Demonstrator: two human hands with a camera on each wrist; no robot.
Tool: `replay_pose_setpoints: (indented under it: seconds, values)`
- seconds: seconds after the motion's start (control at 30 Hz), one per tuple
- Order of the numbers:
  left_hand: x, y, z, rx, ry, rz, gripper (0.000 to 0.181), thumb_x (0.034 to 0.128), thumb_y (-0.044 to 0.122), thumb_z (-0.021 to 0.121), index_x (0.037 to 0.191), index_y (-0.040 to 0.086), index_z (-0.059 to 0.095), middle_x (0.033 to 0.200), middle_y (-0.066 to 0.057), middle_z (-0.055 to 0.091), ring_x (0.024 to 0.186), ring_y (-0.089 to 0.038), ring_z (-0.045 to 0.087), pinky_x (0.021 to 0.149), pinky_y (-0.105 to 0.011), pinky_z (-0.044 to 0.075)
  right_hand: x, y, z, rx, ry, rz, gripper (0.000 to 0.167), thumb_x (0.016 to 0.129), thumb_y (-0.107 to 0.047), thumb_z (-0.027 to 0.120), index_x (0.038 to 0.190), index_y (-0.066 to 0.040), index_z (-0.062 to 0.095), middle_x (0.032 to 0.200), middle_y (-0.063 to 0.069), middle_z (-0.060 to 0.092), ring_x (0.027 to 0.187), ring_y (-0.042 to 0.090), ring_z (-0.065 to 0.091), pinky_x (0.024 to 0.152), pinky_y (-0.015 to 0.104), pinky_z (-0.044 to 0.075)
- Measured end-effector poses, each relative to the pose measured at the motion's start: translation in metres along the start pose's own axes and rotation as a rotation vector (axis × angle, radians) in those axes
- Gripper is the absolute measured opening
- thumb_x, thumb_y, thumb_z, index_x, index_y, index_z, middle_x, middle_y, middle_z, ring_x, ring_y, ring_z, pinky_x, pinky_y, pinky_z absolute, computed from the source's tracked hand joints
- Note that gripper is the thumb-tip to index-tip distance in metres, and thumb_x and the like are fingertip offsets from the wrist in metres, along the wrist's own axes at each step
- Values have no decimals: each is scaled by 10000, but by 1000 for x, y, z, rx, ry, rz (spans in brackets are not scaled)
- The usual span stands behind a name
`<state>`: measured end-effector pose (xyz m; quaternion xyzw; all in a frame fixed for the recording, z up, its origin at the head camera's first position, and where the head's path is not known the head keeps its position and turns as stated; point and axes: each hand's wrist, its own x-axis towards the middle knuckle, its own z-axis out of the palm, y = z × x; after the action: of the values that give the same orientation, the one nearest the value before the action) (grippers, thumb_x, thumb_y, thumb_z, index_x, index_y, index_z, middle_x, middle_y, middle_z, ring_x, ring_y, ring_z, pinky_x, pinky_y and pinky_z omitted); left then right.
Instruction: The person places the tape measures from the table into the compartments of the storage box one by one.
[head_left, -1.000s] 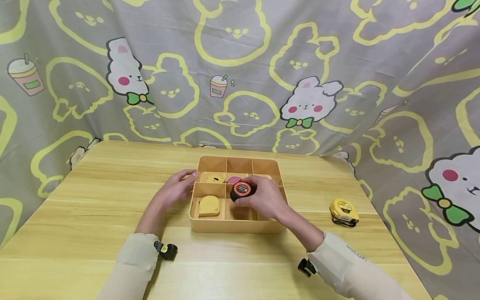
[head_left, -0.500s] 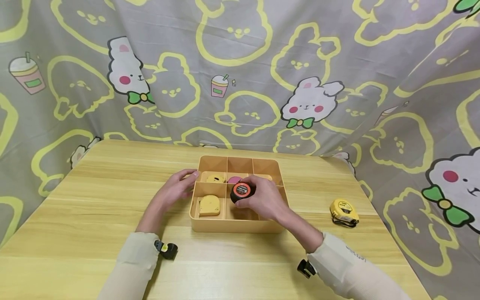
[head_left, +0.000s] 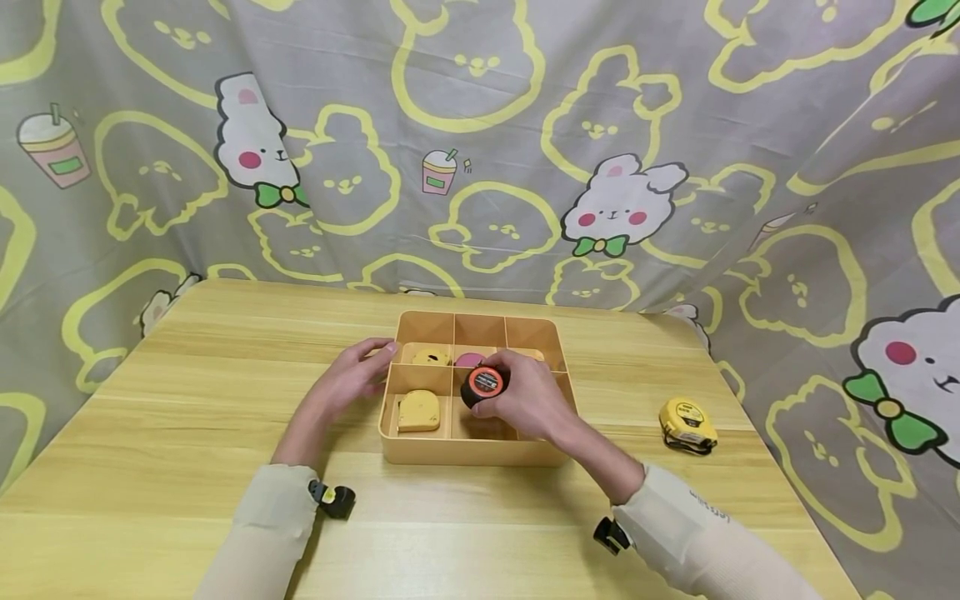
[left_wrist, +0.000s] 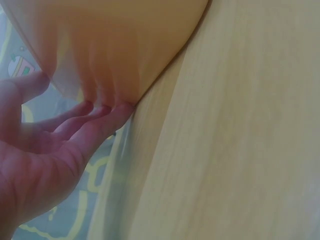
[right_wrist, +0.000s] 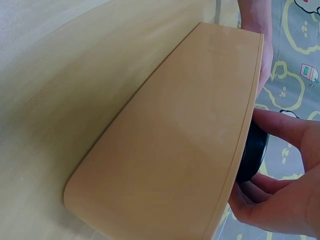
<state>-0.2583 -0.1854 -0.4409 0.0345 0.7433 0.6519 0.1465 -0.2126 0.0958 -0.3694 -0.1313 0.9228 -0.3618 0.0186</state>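
Note:
A tan divided box (head_left: 476, 452) stands on the table. Fingertips of my left hand (head_left: 348, 379) touch its left wall, as the left wrist view also shows, with the fingers fairly straight. My right hand (head_left: 534, 398) grips a black tape measure (head_left: 484, 383) with an orange face, held tilted over the front middle compartment. In the right wrist view part of this tape measure (right_wrist: 254, 150) shows above the rim, between thumb and fingers. A yellow rounded tape measure (head_left: 418, 412) lies in the front left compartment. Behind the right hand, the front right compartment is mostly hidden.
The back left compartment holds a yellow item (head_left: 431, 357) with a black mark. A pink item (head_left: 469, 360) is in the back middle one, partly hidden. An orange-yellow item (head_left: 535, 354) shows at back right. Another yellow tape measure (head_left: 687, 423) lies right of the box.
The right hand has lowered the black tape measure very slightly toward the front middle compartment. The left hand stays at the box wall.

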Motion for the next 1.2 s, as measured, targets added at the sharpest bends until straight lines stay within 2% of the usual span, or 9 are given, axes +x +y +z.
replay_pose_setpoints:
  seconds: [0.43, 0.73, 1.2]
  values:
    - [1, -2, 0, -5, -7, 5, 633, 1091, 368, 457, 1566, -13, 283, 1552, -280, 415, 1429, -442, 423, 1114, -518, 451, -2, 0, 1, -29, -46, 3, 541, 634, -140, 946, 1123, -138, 713, 985, -19, 732, 884, 133, 666, 823, 318, 562]
    - [1, -2, -1, -2, -3, 7, 655, 1081, 394, 475, 1565, -7, 290, 1545, -278, 427, 1425, -439, 429, 1104, -516, 459, -1, 1, 3, -69, -66, -45, 541, 615, -115, 946, 1105, -87, 717, 997, 10, 737, 883, 153, 662, 827, 327, 554]
    - [0, 0, 0, 2, -2, 3, 641, 1085, 376, 473, 1568, -2, 290, 1554, -280, 413, 1426, -443, 425, 1118, -522, 443, 0, 8, 10, -113, -81, -82, 510, 617, -129, 948, 1072, -100, 720, 977, -3, 725, 877, 154, 655, 818, 328, 552]
